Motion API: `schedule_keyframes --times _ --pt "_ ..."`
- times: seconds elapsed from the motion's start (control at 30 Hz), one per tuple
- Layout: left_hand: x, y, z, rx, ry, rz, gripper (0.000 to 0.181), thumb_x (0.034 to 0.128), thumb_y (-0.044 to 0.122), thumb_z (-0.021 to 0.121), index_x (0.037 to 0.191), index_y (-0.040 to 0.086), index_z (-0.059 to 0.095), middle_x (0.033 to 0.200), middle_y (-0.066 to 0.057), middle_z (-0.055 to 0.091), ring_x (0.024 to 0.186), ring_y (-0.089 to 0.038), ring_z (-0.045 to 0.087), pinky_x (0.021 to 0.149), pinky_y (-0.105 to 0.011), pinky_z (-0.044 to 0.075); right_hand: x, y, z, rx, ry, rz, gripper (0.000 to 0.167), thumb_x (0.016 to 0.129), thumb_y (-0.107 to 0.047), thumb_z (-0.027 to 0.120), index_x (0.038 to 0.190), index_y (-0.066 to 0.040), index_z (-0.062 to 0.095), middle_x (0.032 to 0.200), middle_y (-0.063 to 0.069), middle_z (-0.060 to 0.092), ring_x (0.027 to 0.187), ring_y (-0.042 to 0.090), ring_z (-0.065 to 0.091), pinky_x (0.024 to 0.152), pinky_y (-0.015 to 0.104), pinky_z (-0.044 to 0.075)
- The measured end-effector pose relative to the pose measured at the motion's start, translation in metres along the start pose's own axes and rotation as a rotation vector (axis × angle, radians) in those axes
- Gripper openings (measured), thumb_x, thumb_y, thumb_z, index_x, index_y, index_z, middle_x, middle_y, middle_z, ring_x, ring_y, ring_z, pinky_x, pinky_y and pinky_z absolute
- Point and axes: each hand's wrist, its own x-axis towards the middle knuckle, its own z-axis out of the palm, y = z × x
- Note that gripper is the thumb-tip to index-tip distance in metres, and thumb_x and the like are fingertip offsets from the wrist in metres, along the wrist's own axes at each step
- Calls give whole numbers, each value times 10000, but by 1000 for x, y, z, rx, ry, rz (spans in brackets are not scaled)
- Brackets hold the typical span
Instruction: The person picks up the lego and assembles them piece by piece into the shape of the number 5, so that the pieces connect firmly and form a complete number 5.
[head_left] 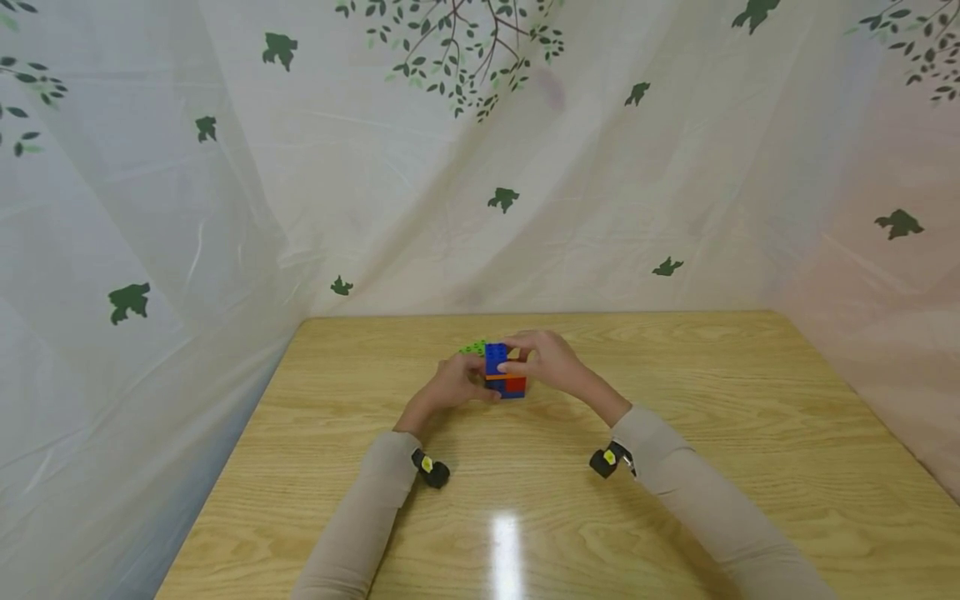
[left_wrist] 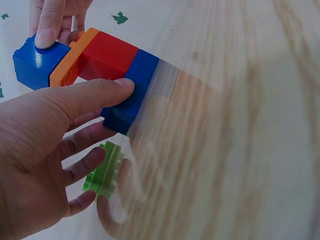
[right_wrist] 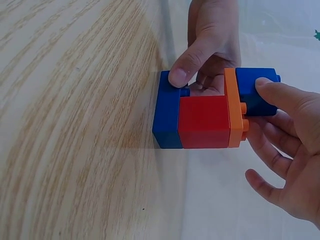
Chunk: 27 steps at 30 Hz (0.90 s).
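Left hand pinches the bottom blue toy brick, apparently bracing the stack; right hand grips the top blue brick against the orange plate.

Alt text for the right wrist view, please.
A right hand grips the blue plastic block atop a thin orange plastic block, a red plastic block and a blue plastic base block. A left hand holds the base block on a wood-grain table.

Has pale sheeting with green birds and leafy branches at left, far and right of a glossy wood-grain table.
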Motion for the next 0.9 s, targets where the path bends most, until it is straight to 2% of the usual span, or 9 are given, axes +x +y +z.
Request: schedule_keyframes --times 0.37,0.9 --pt "-1 -2 0 -22 -3 10 378 814 224 875 1160 135 751 1097 -35 766 1138 -230 626 1134 -631 261 -1 0 -1 8 -6 -17 472 926 -275 762 1302 -3 679 1212 168 731 810 160 685 654 258 519" --pt "1 -3 1 -12 1 10 360 810 245 880 1132 140 758 1077 -18 764 1086 -209 627 1113 -629 279 0 0 -3 28 -21 19 489 922 -284 766 1313 -5 673 1223 168 730 850 182 692 668 251 524"
